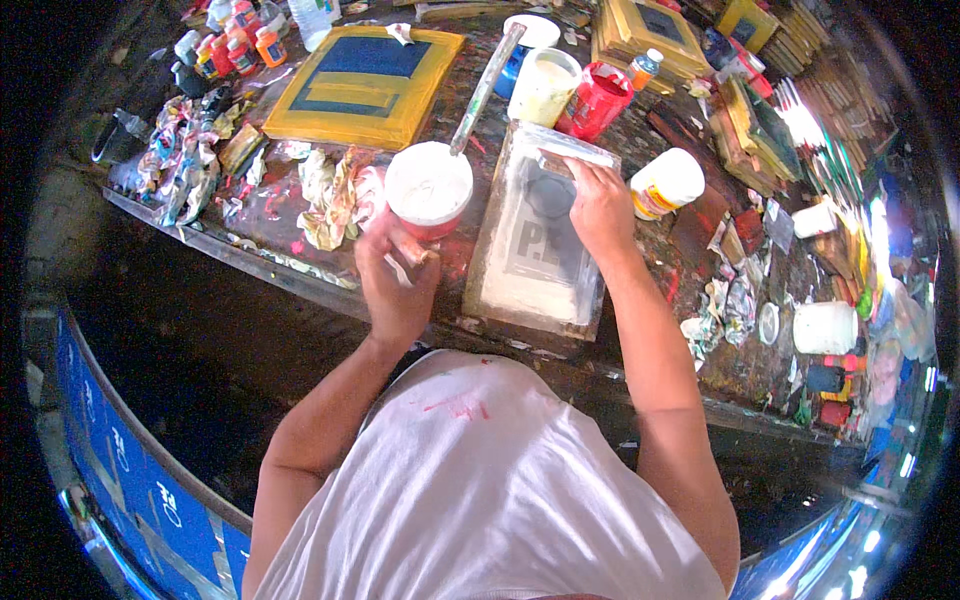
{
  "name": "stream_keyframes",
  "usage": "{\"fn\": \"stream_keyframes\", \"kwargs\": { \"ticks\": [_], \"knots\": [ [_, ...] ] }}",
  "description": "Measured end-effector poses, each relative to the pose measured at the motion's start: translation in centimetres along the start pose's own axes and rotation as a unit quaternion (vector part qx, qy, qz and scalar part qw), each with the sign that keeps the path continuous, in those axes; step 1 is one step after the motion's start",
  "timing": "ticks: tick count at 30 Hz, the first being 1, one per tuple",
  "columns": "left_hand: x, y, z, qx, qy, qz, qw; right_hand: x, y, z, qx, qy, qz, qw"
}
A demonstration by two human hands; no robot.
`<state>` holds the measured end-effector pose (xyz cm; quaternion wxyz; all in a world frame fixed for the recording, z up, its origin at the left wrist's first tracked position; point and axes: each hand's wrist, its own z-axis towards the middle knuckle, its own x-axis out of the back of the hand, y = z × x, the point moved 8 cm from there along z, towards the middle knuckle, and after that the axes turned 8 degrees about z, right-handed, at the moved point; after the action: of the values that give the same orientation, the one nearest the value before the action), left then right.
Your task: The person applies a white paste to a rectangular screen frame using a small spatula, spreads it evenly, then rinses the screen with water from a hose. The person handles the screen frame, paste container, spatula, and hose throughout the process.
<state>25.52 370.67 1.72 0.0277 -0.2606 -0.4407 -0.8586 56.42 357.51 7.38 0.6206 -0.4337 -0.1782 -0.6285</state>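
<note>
My left hand [395, 270] is closed just below a white tub with a red lower band [435, 200], its fingers round something small and pale I cannot make out. My right hand [600, 205] grips a flat pale squeegee [555, 155] across the upper end of a framed screen [510, 285]. The screen bears dark lettering and a round shape, with cream-coloured material along its lower part. A long paint-streaked stick [485, 85] stands at the tub's far rim. A white jar with a yellow label [668, 182] stands to the right of my right hand.
A yellow-framed screen [290, 115] lies at back left near small paint bottles [270, 45] and crumpled rags [180, 160]. Cream [543, 85] and red pots [595, 100] stand behind my screen. Stacked frames [640, 30] and a white container [825, 328] are at right. The bench's front edge [250, 250] runs below.
</note>
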Motion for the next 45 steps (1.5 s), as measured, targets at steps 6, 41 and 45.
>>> {"fn": "stream_keyframes", "kwargs": {
  "ticks": [6,41,45],
  "knots": [
    [-2.8,4.7,-2.6,-0.194,-0.274,0.055,0.94,-5.1,3.2,3.5,-0.021,-0.061,-0.033,0.997],
    [-4.6,3.6,-3.1,-0.179,-0.278,0.093,0.939,-4.5,-6.1,-7.7,-0.134,-0.335,0.101,0.927],
    [-4.4,3.7,-3.2,-0.161,-0.281,0.109,0.94,-5.5,-3.8,-8.0,-0.16,-0.332,0.187,0.911]
  ]
}}
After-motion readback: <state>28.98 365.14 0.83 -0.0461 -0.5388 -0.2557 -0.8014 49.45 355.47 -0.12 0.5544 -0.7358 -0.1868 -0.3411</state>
